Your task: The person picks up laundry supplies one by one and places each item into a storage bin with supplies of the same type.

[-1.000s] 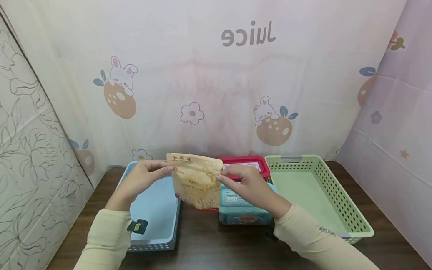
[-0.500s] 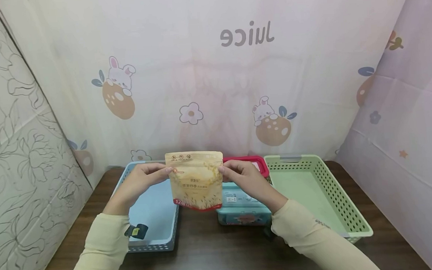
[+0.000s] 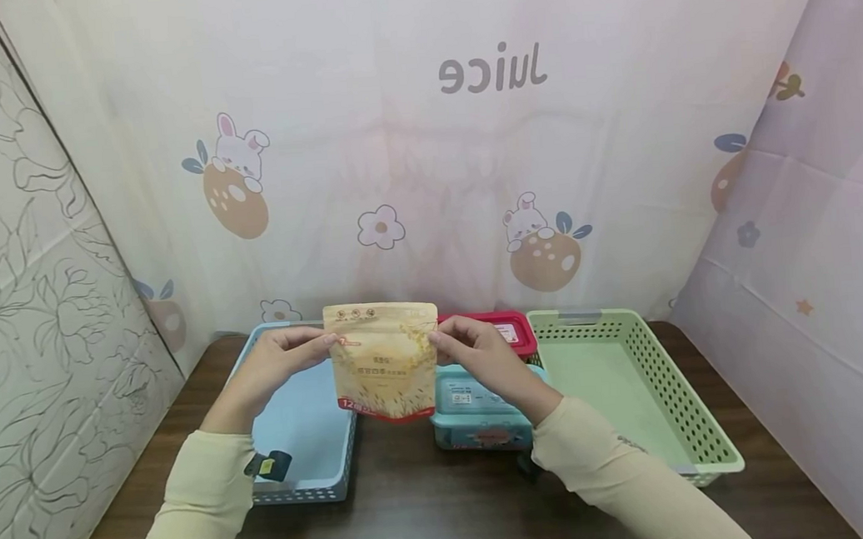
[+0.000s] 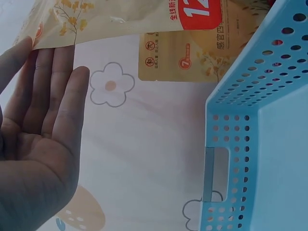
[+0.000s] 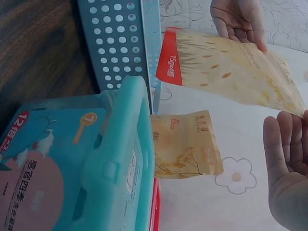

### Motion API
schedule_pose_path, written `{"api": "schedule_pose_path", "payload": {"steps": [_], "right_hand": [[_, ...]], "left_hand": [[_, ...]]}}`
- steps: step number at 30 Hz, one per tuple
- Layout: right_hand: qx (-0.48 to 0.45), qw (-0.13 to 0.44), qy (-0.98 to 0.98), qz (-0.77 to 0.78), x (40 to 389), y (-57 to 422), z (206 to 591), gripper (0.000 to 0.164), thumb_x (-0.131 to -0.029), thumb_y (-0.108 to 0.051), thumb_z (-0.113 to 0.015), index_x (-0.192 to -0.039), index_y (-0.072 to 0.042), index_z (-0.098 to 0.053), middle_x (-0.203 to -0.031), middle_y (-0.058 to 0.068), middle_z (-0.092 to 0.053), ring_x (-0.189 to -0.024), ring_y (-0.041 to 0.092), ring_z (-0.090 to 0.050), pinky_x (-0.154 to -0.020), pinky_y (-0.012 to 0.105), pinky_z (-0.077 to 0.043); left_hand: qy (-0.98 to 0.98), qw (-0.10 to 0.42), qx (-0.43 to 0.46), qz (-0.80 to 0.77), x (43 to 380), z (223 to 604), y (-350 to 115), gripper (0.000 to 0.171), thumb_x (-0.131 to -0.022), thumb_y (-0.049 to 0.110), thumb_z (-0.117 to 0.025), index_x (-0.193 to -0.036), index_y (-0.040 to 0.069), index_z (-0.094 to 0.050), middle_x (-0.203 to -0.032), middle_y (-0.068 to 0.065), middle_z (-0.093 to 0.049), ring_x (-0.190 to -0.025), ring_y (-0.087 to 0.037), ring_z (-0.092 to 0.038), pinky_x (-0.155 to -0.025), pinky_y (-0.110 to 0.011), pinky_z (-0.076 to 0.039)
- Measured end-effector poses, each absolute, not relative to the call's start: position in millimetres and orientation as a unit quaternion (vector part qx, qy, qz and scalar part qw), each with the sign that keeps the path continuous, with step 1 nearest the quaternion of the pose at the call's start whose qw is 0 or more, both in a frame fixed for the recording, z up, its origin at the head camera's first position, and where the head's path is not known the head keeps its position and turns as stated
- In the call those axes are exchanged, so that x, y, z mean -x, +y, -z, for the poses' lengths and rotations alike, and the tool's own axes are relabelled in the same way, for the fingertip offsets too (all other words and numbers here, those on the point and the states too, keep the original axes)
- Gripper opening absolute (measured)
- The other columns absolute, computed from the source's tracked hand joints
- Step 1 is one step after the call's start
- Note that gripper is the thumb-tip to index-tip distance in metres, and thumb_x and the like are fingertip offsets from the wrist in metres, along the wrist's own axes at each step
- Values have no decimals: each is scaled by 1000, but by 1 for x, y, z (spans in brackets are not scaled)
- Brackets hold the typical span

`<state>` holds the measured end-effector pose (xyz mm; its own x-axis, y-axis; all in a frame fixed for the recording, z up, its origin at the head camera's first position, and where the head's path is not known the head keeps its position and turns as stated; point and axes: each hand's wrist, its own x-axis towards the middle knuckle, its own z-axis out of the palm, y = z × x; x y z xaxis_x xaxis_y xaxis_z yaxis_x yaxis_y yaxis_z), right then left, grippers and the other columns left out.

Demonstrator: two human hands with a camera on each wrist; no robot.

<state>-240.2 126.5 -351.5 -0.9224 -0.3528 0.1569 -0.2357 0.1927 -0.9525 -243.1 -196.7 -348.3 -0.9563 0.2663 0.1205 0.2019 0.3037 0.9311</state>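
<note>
A beige pouch point(image 3: 383, 363) with a red bottom band and printed wheat is held up, its printed front facing the head camera. My left hand point(image 3: 276, 364) pinches its left edge near the top between thumb and fingers. On the opposite edge, my right hand point(image 3: 486, 357) pinches it the same way. Both wrist views show the pouch point(image 5: 226, 72) stretched flat between the two hands. Behind it stands a second beige pouch point(image 5: 185, 144), which the held one hides in the head view. Just below my right hand is a teal lidded box point(image 3: 479, 416).
A blue perforated basket point(image 3: 304, 437) sits on the left of the dark wooden table point(image 3: 418, 512). At the right is a green perforated basket point(image 3: 598, 391). A red-lidded box point(image 3: 514, 330) stands behind the teal one. A printed curtain point(image 3: 423, 153) closes off the back.
The pouch has turned from a slanted angle to face the head camera squarely. Both hands have then shifted slightly left with it, keeping their pinch on its edges.
</note>
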Motion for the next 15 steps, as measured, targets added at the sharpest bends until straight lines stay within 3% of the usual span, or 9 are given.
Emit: {"api": "schedule_pose_path", "payload": {"steps": [6, 15], "right_hand": [[192, 52, 769, 607, 240, 117, 353, 31, -97, -40, -66, -106, -10, -65, -101, 9, -66, -95, 27, -67, -94, 54, -53], [212, 48, 756, 618, 242, 95, 354, 30, -98, -38, -65, -105, -8, -65, -103, 9, -66, -94, 29, -66, -82, 36, -58]], "left_hand": [[805, 24, -142, -575, 242, 349, -202, 40, -96, 35, -69, -120, 2, -72, -120, -11, -70, -117, -27, -63, -103, -49, -48], [809, 9, -77, -583, 237, 350, -215, 54, -95, 43, -69, -126, -2, -67, -128, -16, -65, -115, -30, -64, -109, -58, -39]]}}
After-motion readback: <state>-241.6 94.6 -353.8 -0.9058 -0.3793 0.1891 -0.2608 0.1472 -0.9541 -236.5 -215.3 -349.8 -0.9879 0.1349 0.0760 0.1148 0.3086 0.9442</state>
